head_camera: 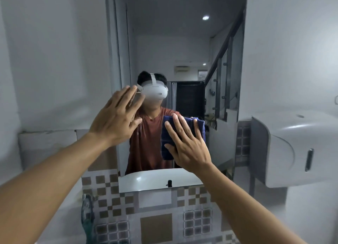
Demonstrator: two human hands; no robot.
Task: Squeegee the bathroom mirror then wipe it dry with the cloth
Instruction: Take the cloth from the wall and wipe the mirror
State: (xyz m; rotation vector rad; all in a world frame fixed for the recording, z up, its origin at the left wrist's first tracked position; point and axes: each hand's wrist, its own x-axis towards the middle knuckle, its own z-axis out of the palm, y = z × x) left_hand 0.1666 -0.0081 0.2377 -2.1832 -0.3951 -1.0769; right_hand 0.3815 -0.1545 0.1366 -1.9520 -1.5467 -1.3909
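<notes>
The tall mirror hangs on the wall straight ahead and shows a person in a rust-red shirt with a white headset. My right hand lies flat with fingers spread and presses a folded dark blue cloth against the lower middle of the glass. My left hand is raised flat, fingers apart, at the mirror's left edge, and holds nothing. A dark green-handled tool stands against the tiled wall at lower left; it is too blurred to tell whether it is the squeegee.
A white sink with a small black tap shows at the mirror's bottom. Brown and grey checked tiles cover the wall below. A white dispenser box juts from the wall at the right.
</notes>
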